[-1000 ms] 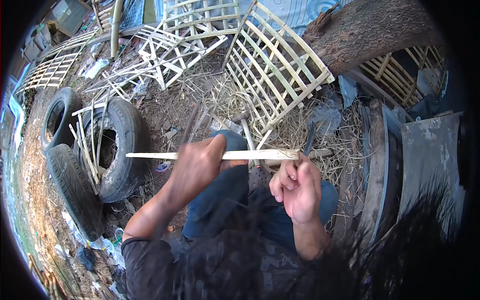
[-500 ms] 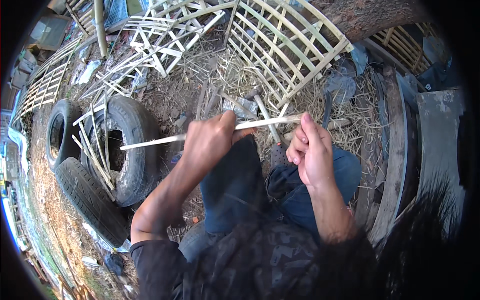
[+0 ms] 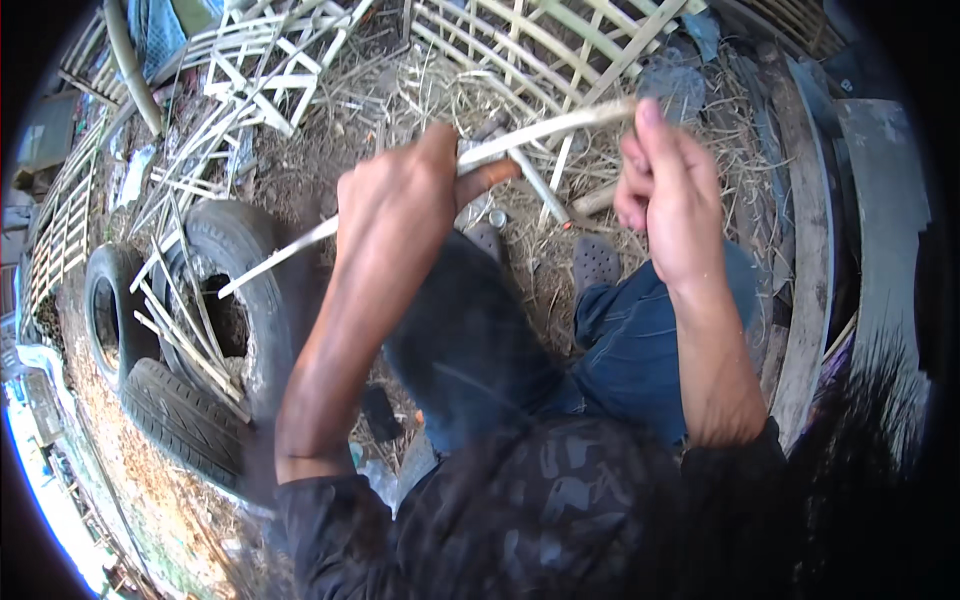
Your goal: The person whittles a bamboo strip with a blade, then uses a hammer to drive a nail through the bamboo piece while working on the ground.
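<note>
- A long, thin, pale bamboo strip (image 3: 420, 185) is held across the view, above the blue-trousered knees (image 3: 480, 340), slanting from lower left to upper right.
- The strip is judged light and springy: stiff along its length but easily bowed, with split edges that may be sharp and splintery; a smooth outer face could slip through a loose grip.
- It is best taken near mid-length and again near one end, so that bending is controlled between two points.
- The left hand (image 3: 400, 200) is closed round the strip about its middle, thumb laid along it.
- The right hand (image 3: 665, 190) is closed on the strip's upper right end, fingers curled; whether anything else is held there cannot be told.
- The two hands are set apart along the strip, its free end reaching out over the old tyres (image 3: 210, 330) on the straw-littered ground (image 3: 300, 170).
- Pale lattice panels (image 3: 520, 50) lie beyond.
</note>
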